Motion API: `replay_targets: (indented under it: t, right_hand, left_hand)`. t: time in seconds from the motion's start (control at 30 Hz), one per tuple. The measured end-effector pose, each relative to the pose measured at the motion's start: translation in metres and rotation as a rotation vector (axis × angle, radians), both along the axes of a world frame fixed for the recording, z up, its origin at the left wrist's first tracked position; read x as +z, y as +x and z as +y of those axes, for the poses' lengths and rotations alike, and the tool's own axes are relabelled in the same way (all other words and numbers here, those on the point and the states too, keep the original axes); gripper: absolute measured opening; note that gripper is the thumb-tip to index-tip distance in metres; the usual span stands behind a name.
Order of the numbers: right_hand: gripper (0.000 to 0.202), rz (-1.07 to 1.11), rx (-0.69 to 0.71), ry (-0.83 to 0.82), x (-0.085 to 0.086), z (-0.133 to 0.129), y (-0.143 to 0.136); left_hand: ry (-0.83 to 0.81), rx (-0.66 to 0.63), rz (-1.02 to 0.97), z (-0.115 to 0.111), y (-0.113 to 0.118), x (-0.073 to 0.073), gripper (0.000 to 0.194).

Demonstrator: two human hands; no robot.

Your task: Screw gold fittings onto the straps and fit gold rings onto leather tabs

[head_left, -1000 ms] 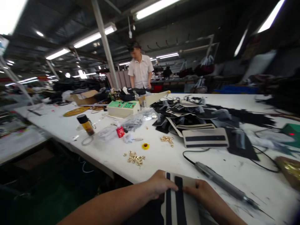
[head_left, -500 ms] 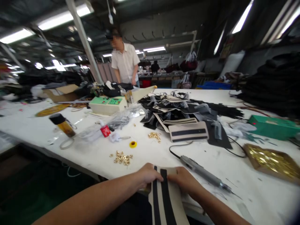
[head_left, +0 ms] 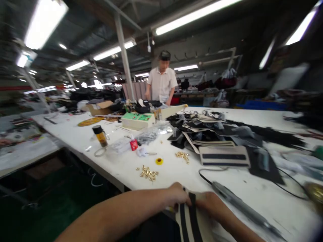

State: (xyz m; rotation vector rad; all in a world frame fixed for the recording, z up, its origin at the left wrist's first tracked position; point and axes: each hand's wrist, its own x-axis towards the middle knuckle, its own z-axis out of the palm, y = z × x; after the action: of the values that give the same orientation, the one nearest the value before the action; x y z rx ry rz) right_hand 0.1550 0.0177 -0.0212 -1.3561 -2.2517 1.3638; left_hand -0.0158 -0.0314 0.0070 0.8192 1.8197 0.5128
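Left hand [head_left: 178, 195]: closed on the striped panel [head_left: 193, 218]
Right hand [head_left: 210, 202]: gripping its opposite side
Striped panel: at the near edge of the white table [head_left: 171, 175]
White table: gold fittings [head_left: 148, 173], yellow ring [head_left: 159, 161], grey tool [head_left: 242, 207], heaped pieces [head_left: 207, 129]
Room: co-worker [head_left: 162, 84] standing beyond, tube light [head_left: 196, 16] overhead

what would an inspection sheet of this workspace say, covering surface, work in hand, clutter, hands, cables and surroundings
Surface: white table, a few small dark specks.
Work in hand: beige panel with dark stripes, held at the near table edge.
Clutter: gold-coloured pieces in two groups, yellow ring, red bottle, grey tool, heaped dark and beige pieces.
Hands: left hand and right hand both grip the panel.
Cables: dark cord curving from the grey tool's far end.
Surroundings: person in a white shirt across the table; ceiling lights on.
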Motion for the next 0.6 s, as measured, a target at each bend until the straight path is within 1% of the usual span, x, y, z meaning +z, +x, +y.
replay_targets:
  t: [0.03,0.1,0.17,0.23,0.4,0.6]
  right_hand:
    - [0.023,-0.011,-0.012,-0.007,0.006,-0.003,-0.002]
    - [0.018,-0.070,-0.071,-0.041,0.011,-0.005,-0.005]
    - [0.018,-0.116,-0.128,-0.076,0.009,-0.003,-0.006]
    - [0.019,-0.137,-0.154,-0.097,0.005,-0.003,-0.006]
    - [0.019,-0.132,-0.152,-0.110,0.002,-0.004,-0.005]
    - [0.018,-0.140,-0.166,-0.130,0.005,-0.004,-0.006]
  left_hand:
    - [0.014,-0.029,0.003,-0.002,-0.001,-0.002,0.026]
    - [-0.004,-0.091,0.005,-0.001,-0.004,-0.008,0.020]
    - [-0.017,-0.150,-0.007,0.002,-0.007,-0.014,0.015]
    - [-0.020,-0.182,-0.018,0.003,-0.008,-0.017,0.015]
    - [-0.048,-0.183,0.007,0.003,-0.008,-0.011,0.015]
    - [-0.050,-0.164,0.024,0.003,-0.006,-0.004,0.024]
